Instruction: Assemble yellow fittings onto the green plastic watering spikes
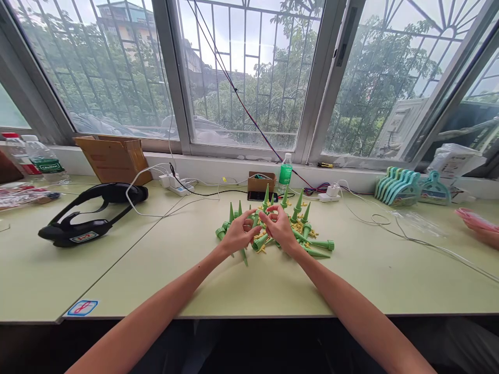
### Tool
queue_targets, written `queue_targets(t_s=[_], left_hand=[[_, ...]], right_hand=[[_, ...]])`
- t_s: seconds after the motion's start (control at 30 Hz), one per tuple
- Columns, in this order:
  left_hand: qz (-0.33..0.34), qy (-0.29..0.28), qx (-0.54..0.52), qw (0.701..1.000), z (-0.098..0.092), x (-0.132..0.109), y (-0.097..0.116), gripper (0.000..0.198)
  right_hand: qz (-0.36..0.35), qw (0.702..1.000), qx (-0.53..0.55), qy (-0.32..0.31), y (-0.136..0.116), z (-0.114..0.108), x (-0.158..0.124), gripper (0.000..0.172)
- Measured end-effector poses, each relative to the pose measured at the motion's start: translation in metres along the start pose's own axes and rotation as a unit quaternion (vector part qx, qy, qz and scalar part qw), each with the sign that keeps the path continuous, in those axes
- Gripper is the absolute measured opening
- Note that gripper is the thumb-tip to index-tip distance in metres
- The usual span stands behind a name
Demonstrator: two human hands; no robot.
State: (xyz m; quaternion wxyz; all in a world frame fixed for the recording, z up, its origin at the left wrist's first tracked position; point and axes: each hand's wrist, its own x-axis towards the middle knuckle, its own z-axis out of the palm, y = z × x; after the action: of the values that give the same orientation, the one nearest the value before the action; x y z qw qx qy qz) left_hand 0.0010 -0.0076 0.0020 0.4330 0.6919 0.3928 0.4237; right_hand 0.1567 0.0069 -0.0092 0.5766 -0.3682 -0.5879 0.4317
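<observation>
Over a pile at the middle of the table, my left hand (pixel 238 232) and my right hand (pixel 281 228) meet with curled fingers. The fingertips are pinched close together. A bit of green shows between them, but whether it is held or lies behind them I cannot tell. Around and behind the hands are several green plant watering spikes (pixel 297 206), some upright with the point up, others lying flat, like the spike (pixel 322 244) right of my right hand. Small yellow valve-like pieces (pixel 299 228) are scattered among them.
Behind the pile are a small cardboard box (pixel 262 182), a phone (pixel 255 196) and a green-labelled bottle (pixel 286 171). A black head strap (pixel 93 213) lies left. White cables (pixel 384 221) cross the right side near blue-green dustpan-like items (pixel 397 187). Windows stand behind.
</observation>
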Motion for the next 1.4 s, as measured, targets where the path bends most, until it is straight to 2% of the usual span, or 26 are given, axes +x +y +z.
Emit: queue_targets(t_s=[0.2,0.5,0.93,1.4], left_hand=[[-0.007,-0.025,-0.018,0.999,0.001,0.0,0.002,0.07],[-0.01,-0.036,-0.014,0.999,0.002,0.0,-0.003,0.067],[0.032,-0.025,0.01,0.999,0.003,0.0,-0.01,0.057],[0.043,-0.017,0.035,0.998,0.003,-0.004,-0.004,0.053]], right_hand=[[-0.01,0.998,-0.043,-0.044,0.002,0.0,0.0,0.039],[-0.016,0.996,-0.087,-0.032,0.001,0.0,-0.001,0.04],[-0.03,0.995,-0.076,-0.058,0.001,-0.001,-0.001,0.038],[-0.034,0.996,-0.056,-0.066,-0.005,-0.001,-0.002,0.036]])
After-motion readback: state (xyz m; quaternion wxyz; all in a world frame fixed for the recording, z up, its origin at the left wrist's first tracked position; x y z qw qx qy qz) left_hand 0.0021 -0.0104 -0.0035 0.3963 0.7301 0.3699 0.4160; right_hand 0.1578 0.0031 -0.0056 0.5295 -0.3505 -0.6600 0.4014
